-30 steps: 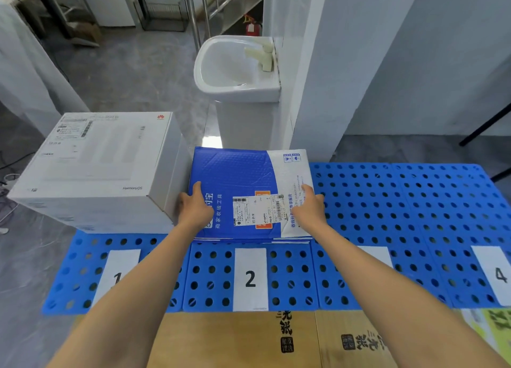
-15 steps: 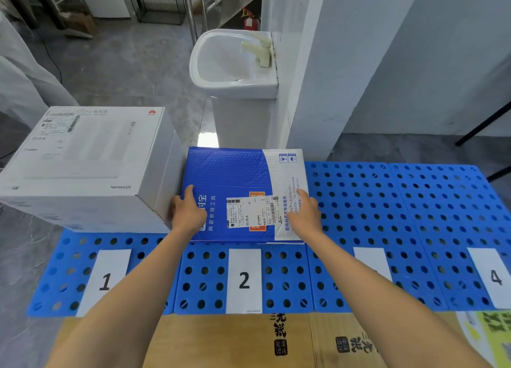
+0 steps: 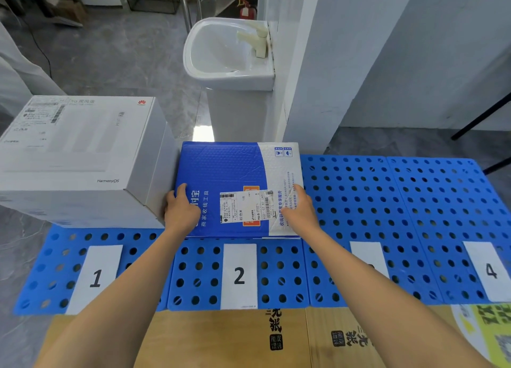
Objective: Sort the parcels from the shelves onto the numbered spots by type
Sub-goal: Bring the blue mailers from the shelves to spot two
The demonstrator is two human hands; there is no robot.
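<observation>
We see both hands pressed on a blue padded mailer [image 3: 221, 174] that lies flat on the blue perforated pallet [image 3: 387, 201], in the section behind the label numbered 2 [image 3: 239, 275]. The left hand [image 3: 181, 211] lies over the mailer's near left corner, thumb on top and fingers wrapped round the left edge, so it grips that parcel. The right hand [image 3: 300, 211] lies on the near right corner, on the white flap, palm down with its fingers spread; whether its fingers curl under the edge we cannot tell. A white shipping label [image 3: 246, 205] sits on the mailer between the two hands.

Just to the left of the mailer stands a large white box [image 3: 74, 152], touching or almost touching the mailer's left edge, behind the label numbered 1 [image 3: 96, 277] at the pallet's left end. Toward the right edge of the pallet we see the label numbered 4 [image 3: 490, 271]; the label between 2 and 4 [image 3: 365, 254] is partly covered by the right forearm, so we cannot read its number. The sections behind these two labels show only the bare perforated surface.

Against the near edge of the pallet lie brown cartons [image 3: 221, 340] with black printed characters. Beyond the far edge, on the grey floor, stands a white pedestal sink [image 3: 229, 63] beside a white column [image 3: 318, 63].
</observation>
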